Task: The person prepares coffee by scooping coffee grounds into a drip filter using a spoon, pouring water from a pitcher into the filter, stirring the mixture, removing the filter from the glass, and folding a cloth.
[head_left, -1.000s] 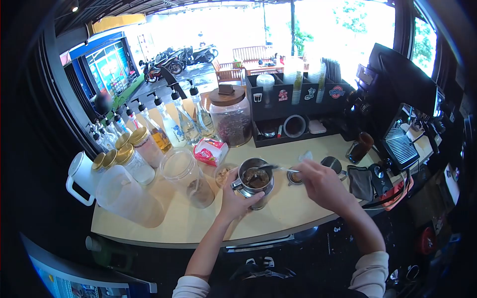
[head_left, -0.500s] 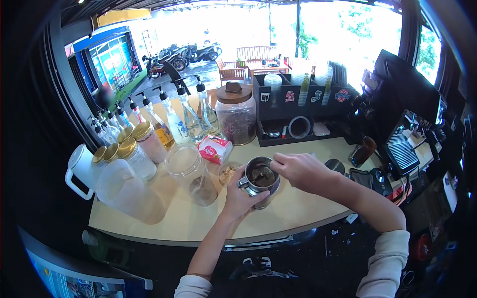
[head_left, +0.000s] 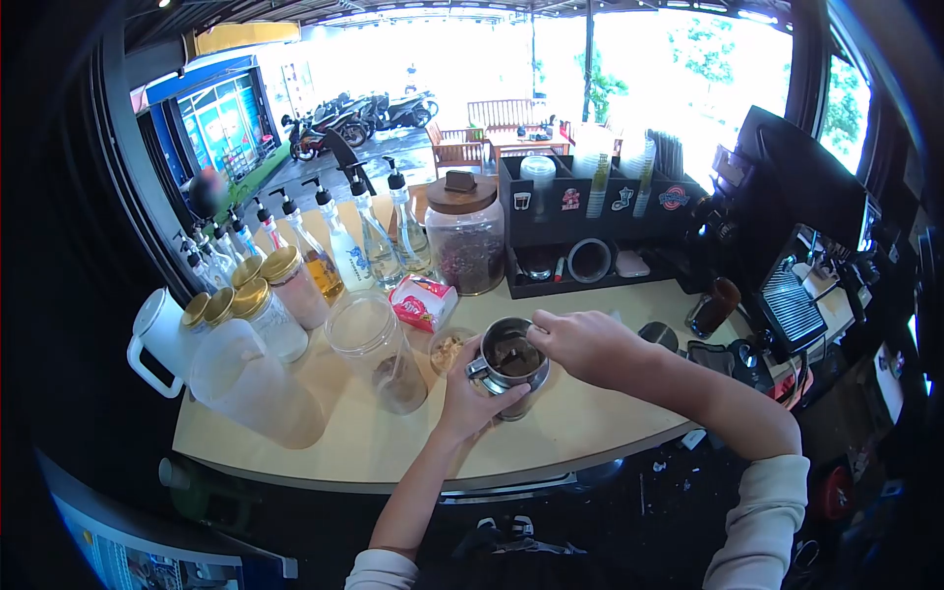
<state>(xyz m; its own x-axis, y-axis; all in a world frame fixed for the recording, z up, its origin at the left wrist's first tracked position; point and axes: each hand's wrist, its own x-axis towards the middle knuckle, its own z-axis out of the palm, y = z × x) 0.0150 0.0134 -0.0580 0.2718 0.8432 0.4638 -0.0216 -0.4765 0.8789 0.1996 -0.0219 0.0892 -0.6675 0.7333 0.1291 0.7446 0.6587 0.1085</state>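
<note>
A metal filter cup (head_left: 513, 366) with dark contents sits on top of a glass near the middle of the counter. My left hand (head_left: 472, 401) is wrapped round its near left side, by the small handle. Over the cup's right rim, my right hand (head_left: 580, 344) is closed on a spoon, whose handle is mostly hidden by the fingers and whose lower end is inside the cup. Just left of the cup stands a small bowl of light brown pieces (head_left: 448, 351). Farther left is a tall clear container (head_left: 376, 349) with brown contents at its bottom.
A red and white packet (head_left: 423, 302) lies behind the cup, near a wooden-lidded jar (head_left: 466, 236). Pump bottles (head_left: 374, 241), gold-lidded jars (head_left: 265, 315) and a translucent pitcher (head_left: 246, 383) line the left. A black organizer (head_left: 590, 231) stands behind; a brown-filled glass (head_left: 713, 307) is right.
The right hand has come left to the cup, and the spoon, earlier held above it, now reaches down inside. My left hand keeps its hold. The camera view has shifted slightly.
</note>
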